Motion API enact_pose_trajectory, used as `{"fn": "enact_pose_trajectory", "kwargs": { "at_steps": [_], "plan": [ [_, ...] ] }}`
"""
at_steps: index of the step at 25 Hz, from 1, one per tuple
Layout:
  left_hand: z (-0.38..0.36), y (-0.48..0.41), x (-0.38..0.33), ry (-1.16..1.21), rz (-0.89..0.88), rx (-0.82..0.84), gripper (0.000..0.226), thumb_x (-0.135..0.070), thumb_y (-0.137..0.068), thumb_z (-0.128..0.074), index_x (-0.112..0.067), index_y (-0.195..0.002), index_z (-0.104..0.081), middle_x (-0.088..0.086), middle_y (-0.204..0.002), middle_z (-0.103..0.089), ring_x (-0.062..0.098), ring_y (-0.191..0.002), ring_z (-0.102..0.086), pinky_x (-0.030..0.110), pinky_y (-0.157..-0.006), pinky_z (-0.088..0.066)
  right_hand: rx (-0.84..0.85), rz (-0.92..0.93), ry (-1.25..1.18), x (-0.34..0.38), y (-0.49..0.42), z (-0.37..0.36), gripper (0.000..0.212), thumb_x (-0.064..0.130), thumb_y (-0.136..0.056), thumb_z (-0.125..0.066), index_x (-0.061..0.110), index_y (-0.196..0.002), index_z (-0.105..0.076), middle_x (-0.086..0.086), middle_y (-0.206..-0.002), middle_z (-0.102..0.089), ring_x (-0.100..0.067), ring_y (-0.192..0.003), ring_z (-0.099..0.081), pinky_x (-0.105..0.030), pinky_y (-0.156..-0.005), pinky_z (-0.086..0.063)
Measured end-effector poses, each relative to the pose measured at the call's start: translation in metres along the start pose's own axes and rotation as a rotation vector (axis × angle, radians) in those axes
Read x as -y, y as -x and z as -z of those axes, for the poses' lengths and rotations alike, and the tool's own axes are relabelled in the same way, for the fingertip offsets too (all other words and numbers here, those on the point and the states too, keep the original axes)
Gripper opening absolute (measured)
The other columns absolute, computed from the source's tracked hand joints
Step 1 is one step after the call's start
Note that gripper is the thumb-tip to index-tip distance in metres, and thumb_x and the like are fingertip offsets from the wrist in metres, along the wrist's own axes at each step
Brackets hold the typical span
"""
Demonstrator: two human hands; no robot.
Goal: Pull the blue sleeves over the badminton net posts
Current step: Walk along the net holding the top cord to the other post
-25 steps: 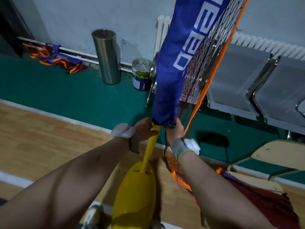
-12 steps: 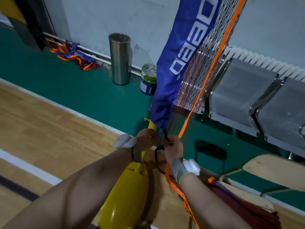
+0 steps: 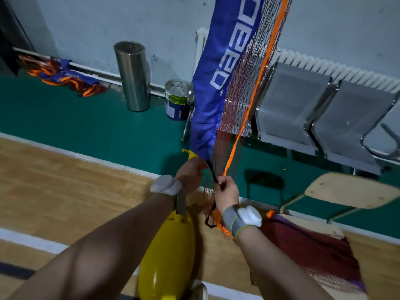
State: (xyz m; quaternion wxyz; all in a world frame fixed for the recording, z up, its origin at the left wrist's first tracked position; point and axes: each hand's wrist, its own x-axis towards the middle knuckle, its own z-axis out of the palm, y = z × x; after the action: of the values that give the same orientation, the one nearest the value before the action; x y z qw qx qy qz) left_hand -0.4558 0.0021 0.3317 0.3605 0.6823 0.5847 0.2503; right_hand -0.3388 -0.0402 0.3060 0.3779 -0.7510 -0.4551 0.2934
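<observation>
Head view: blue sleeve (image 3: 207, 118) covers most of the yellow post (image 3: 190, 154); its hem stops just above the left hand (image 3: 190, 174), and only a stub of post with a hook shows below it. Left hand is curled round the post under the hem. Right hand (image 3: 226, 191) pinches a black cord (image 3: 211, 172) running taut from the hem. Net (image 3: 233, 118) with its orange edge hangs against the sleeve's right side. Seats (image 3: 290, 109) and a wooden chair (image 3: 350, 191) crowd the right. Open floor (image 3: 65, 180) on the left; yellow base (image 3: 166, 256) sits below the forearms.
</observation>
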Motion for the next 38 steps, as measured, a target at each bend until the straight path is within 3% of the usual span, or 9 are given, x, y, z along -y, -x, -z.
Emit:
{"fn": "enact_pose_trajectory", "kwargs": {
  "at_steps": [2, 5, 9, 14, 18, 21, 26, 32, 38],
  "plan": [
    [0.008, -0.001, -0.002, -0.167, -0.189, 0.073, 0.037, 0.009, -0.08, -0.046, 0.0, -0.114, -0.06, 0.017, -0.125, -0.055, 0.029, -0.12, -0.048, 0.027, -0.099, -0.031, 0.026, -0.001, -0.033, 0.001, 0.003, 0.006, 0.006, 0.004, -0.087, -0.055, 0.009, -0.085, -0.057, -0.005, -0.075, -0.06, -0.022, -0.075, -0.054, -0.022, -0.064, -0.032],
    [0.012, -0.005, -0.01, -0.28, -0.366, 0.171, 0.035, 0.003, -0.082, -0.046, 0.0, -0.113, -0.062, 0.018, -0.118, -0.059, 0.03, -0.115, -0.052, 0.029, -0.095, -0.033, 0.119, 0.051, -0.096, 0.002, 0.004, 0.016, 0.024, 0.006, -0.086, -0.059, 0.019, -0.068, -0.052, 0.008, -0.056, -0.042, -0.002, -0.052, -0.043, -0.02, -0.054, -0.031],
    [0.012, -0.009, -0.023, -0.439, -0.35, 0.273, 0.028, -0.009, -0.091, -0.047, -0.01, -0.115, -0.061, 0.008, -0.119, -0.06, 0.025, -0.113, -0.053, 0.026, -0.092, -0.036, 0.193, 0.061, -0.094, 0.001, 0.001, 0.03, 0.021, 0.003, -0.085, -0.061, 0.019, -0.072, -0.056, 0.01, -0.061, -0.047, 0.003, -0.055, -0.045, -0.013, -0.056, -0.034],
    [0.024, -0.018, -0.021, -0.471, -0.474, 0.303, 0.011, -0.014, -0.083, -0.06, -0.011, -0.089, -0.069, 0.007, -0.1, -0.067, 0.027, -0.101, -0.057, 0.024, -0.085, -0.04, 0.244, 0.065, -0.028, -0.006, 0.0, 0.045, 0.036, 0.002, -0.079, -0.067, 0.024, -0.061, -0.045, 0.007, -0.062, -0.042, -0.006, -0.061, -0.04, -0.012, -0.06, -0.034],
    [0.035, -0.022, -0.019, -0.583, -0.356, 0.316, 0.019, -0.025, -0.087, -0.057, -0.018, -0.102, -0.066, 0.005, -0.11, -0.064, 0.024, -0.109, -0.054, 0.029, -0.093, -0.036, 0.271, 0.001, -0.066, -0.018, 0.007, 0.055, 0.042, -0.003, -0.079, -0.066, 0.019, -0.058, -0.037, 0.005, -0.059, -0.038, 0.003, -0.049, -0.037, -0.011, -0.055, -0.033],
    [0.041, -0.015, -0.014, -0.628, -0.372, 0.329, 0.017, -0.023, -0.084, -0.057, -0.016, -0.097, -0.066, 0.006, -0.106, -0.065, 0.026, -0.107, -0.055, 0.033, -0.095, -0.039, 0.236, 0.0, -0.14, -0.019, 0.016, 0.062, 0.019, -0.003, -0.08, -0.065, 0.007, -0.066, -0.055, 0.006, -0.056, -0.045, 0.007, -0.045, -0.043, -0.007, -0.054, -0.035],
    [0.029, 0.017, -0.032, -0.515, -0.505, 0.458, 0.033, -0.031, -0.071, -0.049, -0.013, -0.091, -0.067, 0.005, -0.098, -0.066, 0.025, -0.097, -0.06, 0.033, -0.087, -0.045, 0.212, 0.037, -0.234, -0.001, 0.04, 0.064, 0.011, -0.007, -0.079, -0.064, -0.008, -0.089, -0.067, 0.018, -0.043, -0.056, 0.01, -0.046, -0.048, -0.003, -0.054, -0.037],
    [0.038, 0.031, -0.027, -0.299, -0.503, 0.518, 0.015, -0.011, -0.082, -0.064, -0.001, -0.092, -0.067, 0.013, -0.097, -0.063, 0.023, -0.088, -0.057, 0.031, -0.082, -0.044, 0.18, 0.033, -0.187, 0.002, 0.065, 0.069, 0.018, 0.006, -0.078, -0.07, 0.016, -0.067, -0.06, 0.007, -0.059, -0.049, 0.004, -0.052, -0.044, -0.007, -0.058, -0.037],
    [0.066, 0.041, -0.014, -0.266, -0.505, 0.446, 0.011, -0.001, -0.083, -0.061, 0.005, -0.089, -0.068, 0.02, -0.093, -0.064, 0.023, -0.084, -0.054, 0.019, -0.074, -0.033, 0.203, 0.028, -0.211, 0.011, 0.084, 0.068, 0.015, 0.004, -0.082, -0.065, 0.009, -0.069, -0.06, -0.003, -0.067, -0.047, 0.001, -0.059, -0.045, -0.006, -0.061, -0.037]
  ]
}}
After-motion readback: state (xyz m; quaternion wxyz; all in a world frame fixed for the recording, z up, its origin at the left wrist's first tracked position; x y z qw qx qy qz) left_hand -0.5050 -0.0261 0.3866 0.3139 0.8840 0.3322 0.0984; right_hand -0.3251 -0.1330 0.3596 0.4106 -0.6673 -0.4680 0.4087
